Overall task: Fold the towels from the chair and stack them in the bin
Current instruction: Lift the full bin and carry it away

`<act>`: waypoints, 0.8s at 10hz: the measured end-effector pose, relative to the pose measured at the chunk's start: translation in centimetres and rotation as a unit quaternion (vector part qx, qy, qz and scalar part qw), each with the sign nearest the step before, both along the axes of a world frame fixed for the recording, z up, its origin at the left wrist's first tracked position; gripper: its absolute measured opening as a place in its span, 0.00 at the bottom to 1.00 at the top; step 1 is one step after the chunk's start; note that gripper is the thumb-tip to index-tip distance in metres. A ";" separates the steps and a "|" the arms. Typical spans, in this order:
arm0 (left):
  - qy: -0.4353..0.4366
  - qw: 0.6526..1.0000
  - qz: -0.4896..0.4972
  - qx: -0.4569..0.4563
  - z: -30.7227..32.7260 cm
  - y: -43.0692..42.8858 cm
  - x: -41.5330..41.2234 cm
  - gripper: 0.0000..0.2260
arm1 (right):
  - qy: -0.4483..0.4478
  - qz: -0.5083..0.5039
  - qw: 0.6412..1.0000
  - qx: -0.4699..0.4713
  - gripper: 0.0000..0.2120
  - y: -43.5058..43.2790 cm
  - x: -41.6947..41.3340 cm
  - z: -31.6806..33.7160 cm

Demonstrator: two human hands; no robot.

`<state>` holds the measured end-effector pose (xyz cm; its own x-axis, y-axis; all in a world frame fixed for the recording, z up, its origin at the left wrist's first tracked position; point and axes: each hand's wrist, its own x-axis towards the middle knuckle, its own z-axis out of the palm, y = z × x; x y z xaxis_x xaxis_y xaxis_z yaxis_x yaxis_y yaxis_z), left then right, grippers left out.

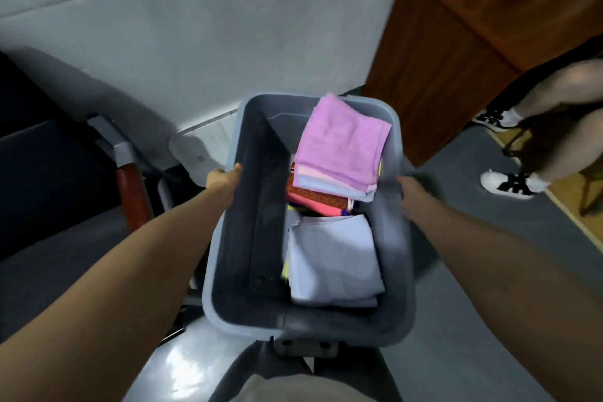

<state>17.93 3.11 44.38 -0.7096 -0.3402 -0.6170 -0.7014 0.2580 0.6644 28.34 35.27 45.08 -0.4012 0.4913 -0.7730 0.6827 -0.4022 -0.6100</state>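
A grey plastic bin [251, 232] hangs in front of me, held between both hands. My left hand [225, 181] grips its left rim with the thumb over the edge. My right hand [409, 189] grips the right side, its fingers hidden behind the wall. Inside, a folded pink towel [342, 143] tops a stack of coloured towels at the far end. A folded pale lavender towel [332, 258] lies at the near end. The left half of the bin shows bare bottom.
A dark chair [49, 173] with a red and grey armrest [130, 186] stands to the left. A wooden cabinet [456, 52] stands at the back right. Another person's legs and white shoes [509, 183] are at the right. A white wall is behind.
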 end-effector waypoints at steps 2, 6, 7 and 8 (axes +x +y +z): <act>-0.003 0.995 0.096 0.016 -0.8 1.0 -2.5 0.22 | -0.039 0.125 0.991 0.023 0.23 2.0 -8.4 -0.8; 0.053 0.991 0.106 -0.068 -2.9 0.0 -11.7 0.17 | -0.067 0.137 0.987 -0.055 0.24 -0.5 -20.0 -2.5; 0.051 0.991 0.103 -0.063 -4.8 -1.3 -13.8 0.15 | -0.089 0.104 0.989 -0.060 0.27 -1.9 -21.4 -3.5; 0.032 0.993 0.105 -0.048 -7.2 -3.4 -16.6 0.11 | -0.120 -0.092 0.987 -0.052 0.30 -4.7 -24.6 -5.4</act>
<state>1.32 -0.30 37.23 -0.6540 -0.5396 -0.5302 -0.7032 0.1754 0.6890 3.76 30.60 39.67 -0.1126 0.4525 -0.8846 0.7124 -0.5839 -0.3894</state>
